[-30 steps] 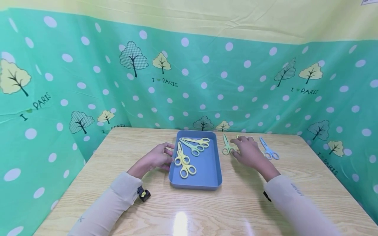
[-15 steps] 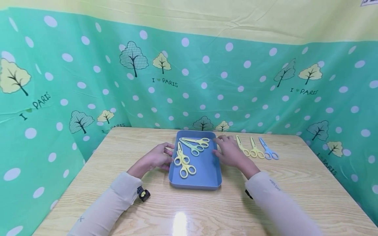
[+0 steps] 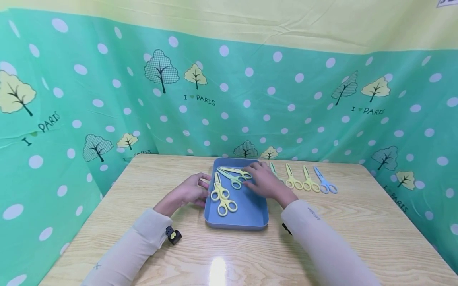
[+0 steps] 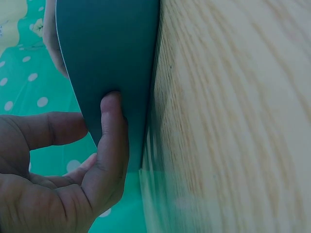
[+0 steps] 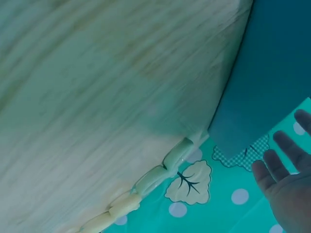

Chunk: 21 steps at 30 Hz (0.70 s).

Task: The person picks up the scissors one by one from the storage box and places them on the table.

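Observation:
A blue tray [image 3: 247,214] lies on the table with several scissors in it. Its left wall is gripped by my left hand [image 3: 191,190]; the left wrist view has a digit pressed to the outside of that wall [image 4: 131,53] and another at the rim. My right hand [image 3: 262,180] is over the tray's right rim, fingers spread, fingertips by the handle of yellow scissors [image 3: 232,170]. Just below those are green scissors [image 3: 236,183]. Two more yellow pairs, upper [image 3: 219,190] and lower [image 3: 227,206], overlap at the tray's left. Contact between right fingertips and scissors cannot be made out.
Right of the tray, a row on the table holds green scissors [image 3: 273,169], partly hidden by my right hand, two yellow pairs, left [image 3: 290,174] and right [image 3: 308,180], and blue scissors [image 3: 322,179]. A patterned green curtain [image 3: 229,119] hangs behind the table [image 3: 171,262].
My right hand has moved left, from above the row of scissors to over the tray, uncovering the yellow scissors in the row. The left hand and the tray have stayed put.

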### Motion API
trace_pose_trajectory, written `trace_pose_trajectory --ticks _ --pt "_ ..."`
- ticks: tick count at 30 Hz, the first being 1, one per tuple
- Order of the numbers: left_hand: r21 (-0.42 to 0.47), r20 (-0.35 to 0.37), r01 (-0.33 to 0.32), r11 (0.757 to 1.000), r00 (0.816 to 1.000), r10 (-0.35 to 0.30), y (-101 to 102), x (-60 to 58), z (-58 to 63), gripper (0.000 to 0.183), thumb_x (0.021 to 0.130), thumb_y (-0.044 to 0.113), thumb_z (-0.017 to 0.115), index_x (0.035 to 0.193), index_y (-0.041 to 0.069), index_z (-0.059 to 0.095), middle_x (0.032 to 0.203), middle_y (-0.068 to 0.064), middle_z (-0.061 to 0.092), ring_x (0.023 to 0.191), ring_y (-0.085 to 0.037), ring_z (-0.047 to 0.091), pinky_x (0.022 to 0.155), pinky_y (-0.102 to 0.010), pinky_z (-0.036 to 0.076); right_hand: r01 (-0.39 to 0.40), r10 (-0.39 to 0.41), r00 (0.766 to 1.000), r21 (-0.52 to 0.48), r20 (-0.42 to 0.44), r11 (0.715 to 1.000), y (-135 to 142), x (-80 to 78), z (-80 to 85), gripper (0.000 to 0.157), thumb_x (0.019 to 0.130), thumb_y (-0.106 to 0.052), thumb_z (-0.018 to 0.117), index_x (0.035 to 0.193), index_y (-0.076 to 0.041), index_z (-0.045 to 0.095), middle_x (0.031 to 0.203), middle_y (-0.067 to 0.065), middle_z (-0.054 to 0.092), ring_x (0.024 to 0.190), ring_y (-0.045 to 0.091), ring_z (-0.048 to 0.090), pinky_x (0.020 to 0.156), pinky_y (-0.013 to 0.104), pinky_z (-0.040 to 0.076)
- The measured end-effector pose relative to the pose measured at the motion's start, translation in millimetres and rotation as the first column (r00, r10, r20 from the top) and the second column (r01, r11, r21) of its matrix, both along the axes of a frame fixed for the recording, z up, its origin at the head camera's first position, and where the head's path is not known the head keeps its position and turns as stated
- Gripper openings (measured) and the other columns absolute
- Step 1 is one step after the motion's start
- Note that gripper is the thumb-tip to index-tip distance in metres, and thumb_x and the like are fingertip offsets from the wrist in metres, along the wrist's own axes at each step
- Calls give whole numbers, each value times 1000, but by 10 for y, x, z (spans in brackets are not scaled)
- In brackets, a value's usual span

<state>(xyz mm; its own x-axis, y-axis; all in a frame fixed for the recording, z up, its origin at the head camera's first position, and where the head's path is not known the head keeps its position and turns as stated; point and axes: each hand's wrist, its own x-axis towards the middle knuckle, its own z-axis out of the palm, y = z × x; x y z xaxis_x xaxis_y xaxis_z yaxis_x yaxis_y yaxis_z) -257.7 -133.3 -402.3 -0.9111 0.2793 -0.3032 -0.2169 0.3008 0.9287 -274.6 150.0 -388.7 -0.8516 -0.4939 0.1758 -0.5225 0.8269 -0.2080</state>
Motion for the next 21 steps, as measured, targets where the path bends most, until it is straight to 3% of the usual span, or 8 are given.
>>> trace_pose_trajectory --ticks 12,21 --pt "9 3 4 1000 1000 -4 -5 10 5 63 90 -16 58 149 0 40 127 -26 48 95 -35 68 74 -46 66 -55 47 996 105 81 993 -131 -164 -121 53 98 -40 69 145 -19 58 143 12 57 132 36 46 112 55 41" --pt "18 3 6 1000 1000 -6 -10 -1 4 64 90 -16 58 149 1 39 128 -25 48 95 -35 68 75 -46 66 -91 68 987 157 146 983 -221 -179 -83 48 99 -43 66 143 -25 62 147 9 56 138 38 40 114 58 35"
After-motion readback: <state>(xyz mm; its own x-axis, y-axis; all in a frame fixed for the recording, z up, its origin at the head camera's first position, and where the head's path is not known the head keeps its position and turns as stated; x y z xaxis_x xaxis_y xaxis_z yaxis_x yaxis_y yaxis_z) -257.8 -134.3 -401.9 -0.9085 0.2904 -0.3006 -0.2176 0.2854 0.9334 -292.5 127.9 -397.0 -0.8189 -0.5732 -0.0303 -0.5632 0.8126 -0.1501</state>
